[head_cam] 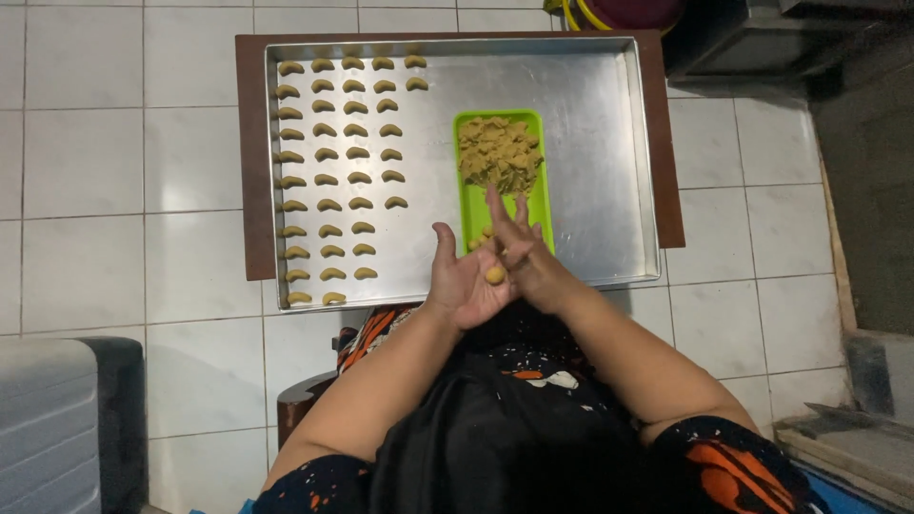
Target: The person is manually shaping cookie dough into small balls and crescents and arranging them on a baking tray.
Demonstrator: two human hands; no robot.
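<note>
The person is rolling a small dough piece [495, 275] between the open left hand [464, 284] and flat right hand [522, 249], above the baking tray [590, 143]; shaping a crescent likely comes next, joining the cookie rows [338, 162].

Arms: I have both bare forearms reaching forward, converging at the wrists | Left hand [464, 284]: palm up, fingers half curled, thumb raised | Right hand [522, 249]: laid across my left palm, fingers [498, 205] straight, pointing away | Hands: touching, pressed together
</note>
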